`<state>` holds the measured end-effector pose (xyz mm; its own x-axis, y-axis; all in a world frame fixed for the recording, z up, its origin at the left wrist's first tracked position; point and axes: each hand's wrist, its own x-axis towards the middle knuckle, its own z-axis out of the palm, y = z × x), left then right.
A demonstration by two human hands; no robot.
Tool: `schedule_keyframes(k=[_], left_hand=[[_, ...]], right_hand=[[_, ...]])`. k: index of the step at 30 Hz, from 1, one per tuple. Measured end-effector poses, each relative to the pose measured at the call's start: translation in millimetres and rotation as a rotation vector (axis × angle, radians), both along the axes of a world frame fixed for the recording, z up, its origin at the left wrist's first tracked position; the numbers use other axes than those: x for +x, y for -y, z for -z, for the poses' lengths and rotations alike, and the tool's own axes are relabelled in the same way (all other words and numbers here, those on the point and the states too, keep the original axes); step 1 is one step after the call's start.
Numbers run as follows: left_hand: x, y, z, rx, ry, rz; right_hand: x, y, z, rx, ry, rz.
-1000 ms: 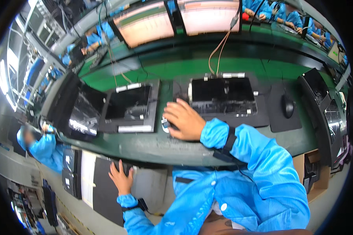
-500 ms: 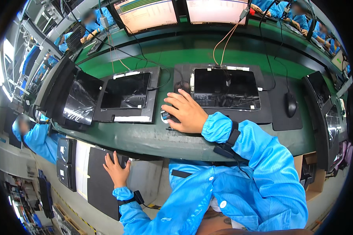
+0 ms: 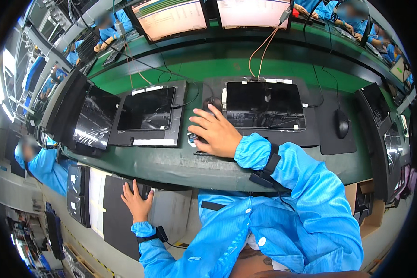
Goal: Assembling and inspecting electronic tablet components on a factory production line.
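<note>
My right hand (image 3: 219, 134) is over the green bench, fingers spread, at the left edge of a black pad (image 3: 277, 137). A tablet-like screen panel (image 3: 264, 105) lies on that pad, cables joined at its top and right edges. Partly under my fingers is a small silver-and-blue thing (image 3: 191, 138) whose kind I cannot make out. My left hand (image 3: 137, 202), fingers apart, lies flat on a black board (image 3: 118, 217) beside the bench's front edge. Left of the right hand, a second screen panel (image 3: 146, 108) rests on another black pad (image 3: 171, 134).
A black computer mouse (image 3: 342, 124) sits on a mouse pad at the right. Black trays holding screen panels stand at the bench's left (image 3: 96, 116) and right (image 3: 380, 109) ends. Two monitors (image 3: 171, 18) are behind. An open cardboard box (image 3: 370, 215) is at lower right. Co-workers in blue surround the bench.
The whole view has shifted very slightly. Both hands keep nearly the same places and poses, and the panels have not moved on the bench.
</note>
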<state>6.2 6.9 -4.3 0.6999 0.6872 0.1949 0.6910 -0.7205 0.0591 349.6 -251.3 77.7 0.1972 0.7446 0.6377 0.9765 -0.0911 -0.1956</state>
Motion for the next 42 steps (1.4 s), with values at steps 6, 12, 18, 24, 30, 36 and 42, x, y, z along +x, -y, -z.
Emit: schedule_keyframes(k=[6,12,18,24,30,36,42], left_hand=[[0.6,-2.1,1.3,-0.009,-0.013,-0.011],[-10.3,-6.7,7.7,-0.1,0.155,-0.029],[11.6,25.8,-37.3,0.01,0.633,0.106],[80.4,22.2,-114.4,0.033,0.442,0.53],[170.0,-8.0,-97.0,-0.001,0.224,0.585],[186.1,-21.6,-90.7,-0.156,0.296,0.624],[219.3,-28.4,-88.8,-0.059,0.463,0.695]], right_hand=[[-0.7,0.2,-2.4,-0.023,-0.014,-0.015],[-6.3,6.0,-1.1,0.08,-0.046,-0.022],[-8.7,6.3,-25.5,0.207,-0.031,-0.049],[40.2,-47.6,-60.0,-0.258,0.008,0.097],[72.1,-105.9,-34.6,-0.601,-0.21,0.224],[78.2,-117.9,-25.8,-0.461,-0.283,0.133],[77.1,-103.6,-55.5,-0.426,-0.255,-0.007]])
